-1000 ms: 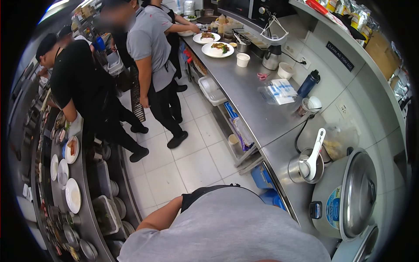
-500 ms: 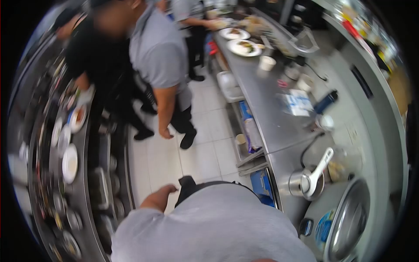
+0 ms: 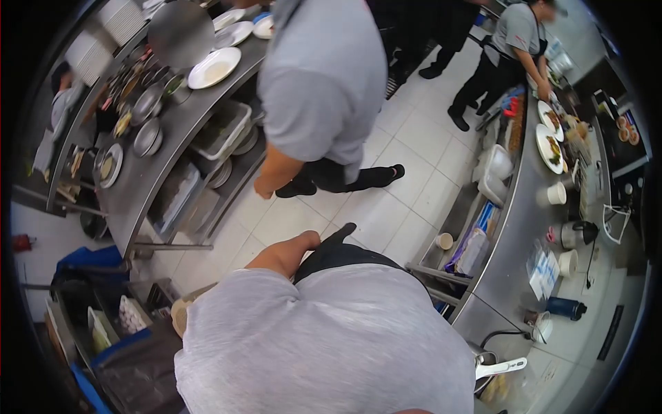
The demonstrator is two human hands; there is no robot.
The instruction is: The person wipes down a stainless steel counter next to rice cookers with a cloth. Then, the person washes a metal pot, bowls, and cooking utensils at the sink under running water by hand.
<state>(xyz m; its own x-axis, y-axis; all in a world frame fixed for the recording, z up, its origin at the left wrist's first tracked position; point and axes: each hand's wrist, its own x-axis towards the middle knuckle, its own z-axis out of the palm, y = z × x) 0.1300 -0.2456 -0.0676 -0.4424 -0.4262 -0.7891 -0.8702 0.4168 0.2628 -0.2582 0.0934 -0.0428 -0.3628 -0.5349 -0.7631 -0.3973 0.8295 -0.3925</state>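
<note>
My left hand (image 3: 310, 239) hangs low at my left side, beside the black cloth (image 3: 345, 255) at my waist. Its fingers are too hidden to tell whether they are closed or hold anything. My right hand is out of the picture. Just ahead, a co-worker in a grey shirt (image 3: 321, 76) stands close, one arm hanging near the left counter. At the far right counter another co-worker (image 3: 517, 34) reaches toward two plates of food (image 3: 549, 148).
On the left counter (image 3: 176, 127) are white plates (image 3: 214, 67) and metal bowls (image 3: 148, 136). The right counter (image 3: 514, 255) holds a paper cup (image 3: 556, 194), a steel jug (image 3: 578, 234) and a blue bottle (image 3: 566, 308). Bins (image 3: 134, 317) stand at lower left.
The view has swung left, bringing the left counter's end and bins into sight while the right counter slid rightward. The grey-shirted co-worker now appears much nearer.
</note>
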